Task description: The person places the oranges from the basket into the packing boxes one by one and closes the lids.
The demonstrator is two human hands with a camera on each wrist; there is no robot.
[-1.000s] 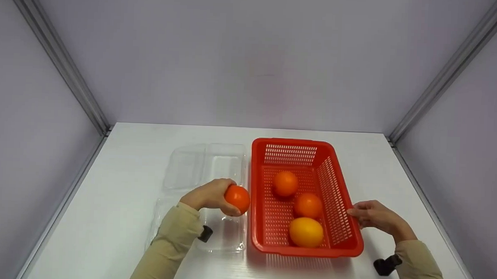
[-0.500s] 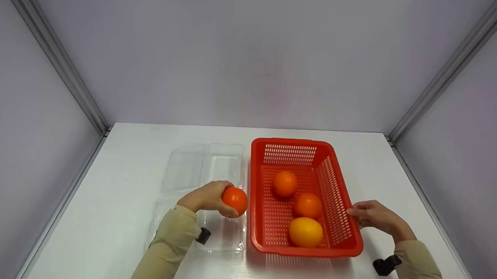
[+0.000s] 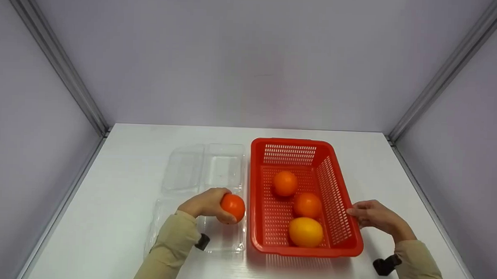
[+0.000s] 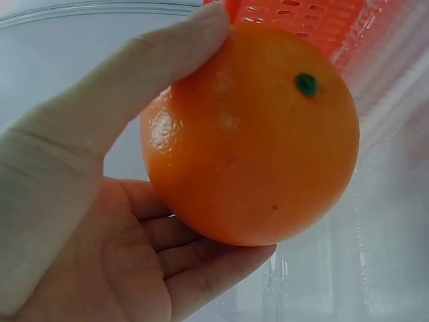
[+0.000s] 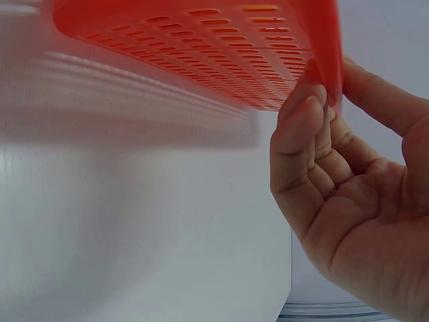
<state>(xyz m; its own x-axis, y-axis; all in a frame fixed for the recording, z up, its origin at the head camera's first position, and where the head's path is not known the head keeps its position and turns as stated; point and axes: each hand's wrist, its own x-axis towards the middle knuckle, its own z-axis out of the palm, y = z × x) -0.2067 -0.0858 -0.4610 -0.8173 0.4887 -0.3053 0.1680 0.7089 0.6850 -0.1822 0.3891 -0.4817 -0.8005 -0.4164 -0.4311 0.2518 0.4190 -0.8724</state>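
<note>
My left hand (image 3: 207,205) grips an orange (image 3: 233,208) between thumb and fingers, above the near part of a clear plastic container (image 3: 225,165). A green stem spot shows on this orange (image 4: 268,147) in the left wrist view. At the right, my right hand (image 3: 376,216) pinches the rim of a red perforated basket (image 3: 255,189); the right wrist view shows the thumb on one side of the basket's rim (image 5: 328,47) and curled fingers on the other. Inside the basket lie two oranges, a far orange (image 3: 285,183) and a middle orange (image 3: 307,205), and a yellower fruit (image 3: 306,232) nearest me.
The clear container lies open just left of the basket, its clear lid part (image 3: 183,170) further left. Both rest on a white table (image 3: 93,216). Grey walls (image 3: 251,65) enclose the table at the back and both sides.
My left hand has moved slightly left and toward me with the orange, lower over the container. My right hand and the basket have stayed almost still.
</note>
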